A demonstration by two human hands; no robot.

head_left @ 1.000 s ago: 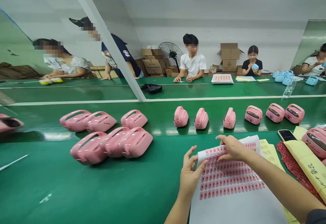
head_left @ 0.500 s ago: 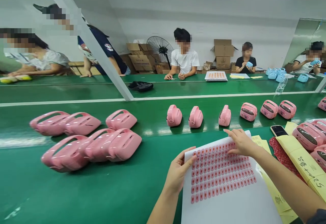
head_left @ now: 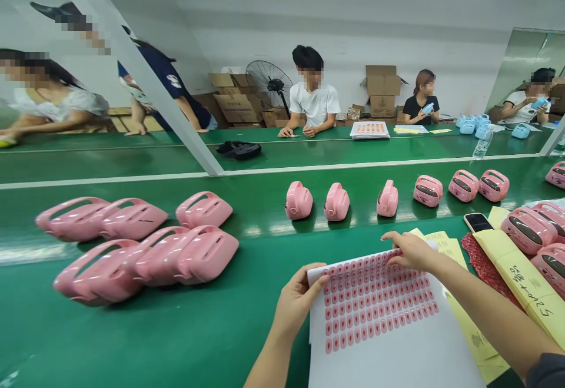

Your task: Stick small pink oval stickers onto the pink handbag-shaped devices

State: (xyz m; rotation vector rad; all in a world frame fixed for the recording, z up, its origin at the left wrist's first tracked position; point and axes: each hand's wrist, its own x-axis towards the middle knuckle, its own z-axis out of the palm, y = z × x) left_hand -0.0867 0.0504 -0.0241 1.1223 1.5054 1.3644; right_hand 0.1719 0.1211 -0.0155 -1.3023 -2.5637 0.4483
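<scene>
**Label sheet lifted between two hands at a green production line**

A white sheet of pink labels (head_left: 375,311) lay on the green desk (head_left: 132,335), partly over yellow paper (head_left: 475,335), with its upper edge raised between the worker's hands. A hard pinch at that edge could have creased the sheet or loosened the nearest labels, while a careless slide could have carried it toward the pink plastic cases (head_left: 528,230) clustered at right. Its smooth backing, resting on paper, appeared liable to shift if either hand let go. A smartphone (head_left: 477,222) lay near those cases, beside a yellow envelope (head_left: 512,276) marked in handwriting, so a sideways drift could also have brought the sheet against them.

The left hand (head_left: 300,299) came in from the bottom of the view and pinched the sheet's upper left corner, thumb on top. The right hand (head_left: 412,252) reached in from the lower right, its forearm stretched across the desk and its fingers (head_left: 399,245) curved over the upper edge; whether it was gripping could not be told.
</scene>
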